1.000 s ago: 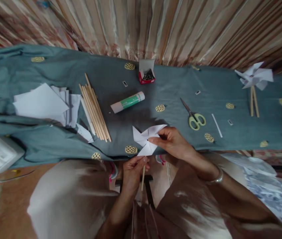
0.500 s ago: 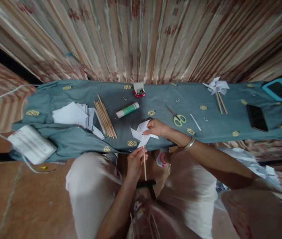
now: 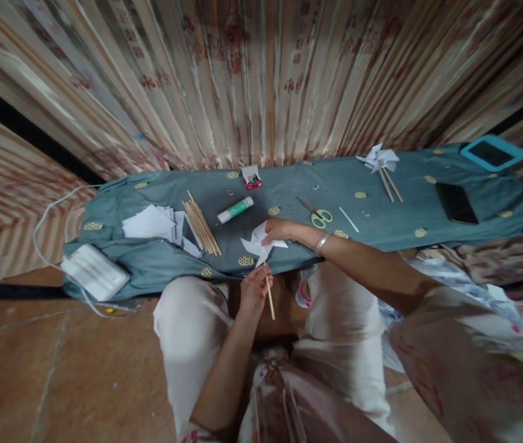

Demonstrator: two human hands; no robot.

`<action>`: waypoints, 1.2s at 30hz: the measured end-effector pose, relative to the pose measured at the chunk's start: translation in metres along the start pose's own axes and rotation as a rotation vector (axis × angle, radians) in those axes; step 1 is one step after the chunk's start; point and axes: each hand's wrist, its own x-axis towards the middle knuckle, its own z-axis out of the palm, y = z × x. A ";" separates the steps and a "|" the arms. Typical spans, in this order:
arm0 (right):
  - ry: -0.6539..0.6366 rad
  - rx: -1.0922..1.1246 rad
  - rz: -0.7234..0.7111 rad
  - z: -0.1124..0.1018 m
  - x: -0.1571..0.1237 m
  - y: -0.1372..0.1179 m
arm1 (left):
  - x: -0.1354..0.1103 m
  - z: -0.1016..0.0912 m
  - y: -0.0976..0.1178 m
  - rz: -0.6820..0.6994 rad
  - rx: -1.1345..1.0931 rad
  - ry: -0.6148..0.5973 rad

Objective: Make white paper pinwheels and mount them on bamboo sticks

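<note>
A white paper pinwheel [image 3: 256, 244] sits at the near edge of the blue-grey cloth [image 3: 289, 203]. My right hand [image 3: 280, 231] pinches its middle with closed fingers. Just below the edge, my left hand [image 3: 255, 288] is closed around the pinwheel's thin wooden stick [image 3: 269, 296], which points down toward my lap. A silver bangle [image 3: 321, 243] is on my right wrist.
On the cloth lie a bundle of wooden sticks [image 3: 201, 226], white paper squares [image 3: 153, 223], a glue stick [image 3: 235, 210], a small red box of pins [image 3: 252, 178], green-handled scissors [image 3: 315, 214], a finished pinwheel [image 3: 378, 160], a black phone [image 3: 456, 203] and a blue-framed tablet [image 3: 492, 152]. A white pack [image 3: 94, 272] with a cable lies left.
The view has pulled back and tilted up, so more of the cloth and curtain shows. Both hands keep their hold on the pinwheel and stick.
</note>
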 end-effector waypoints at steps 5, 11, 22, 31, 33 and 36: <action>-0.018 -0.062 0.017 -0.002 -0.003 -0.007 | -0.001 0.001 0.000 0.003 0.014 0.011; -0.033 -0.089 0.030 -0.003 -0.006 -0.012 | -0.003 0.002 0.001 0.006 0.035 0.021; -0.016 -0.148 0.026 -0.001 -0.006 -0.013 | -0.005 0.008 0.007 0.003 0.073 0.055; -0.046 -0.202 -0.006 -0.004 -0.006 -0.015 | -0.004 0.007 0.006 -0.001 0.082 0.062; -0.053 -0.211 -0.007 -0.005 -0.006 -0.017 | -0.003 0.006 0.005 -0.002 0.082 0.060; -0.060 -0.221 -0.011 -0.006 -0.006 -0.019 | -0.001 0.005 0.004 -0.001 0.081 0.056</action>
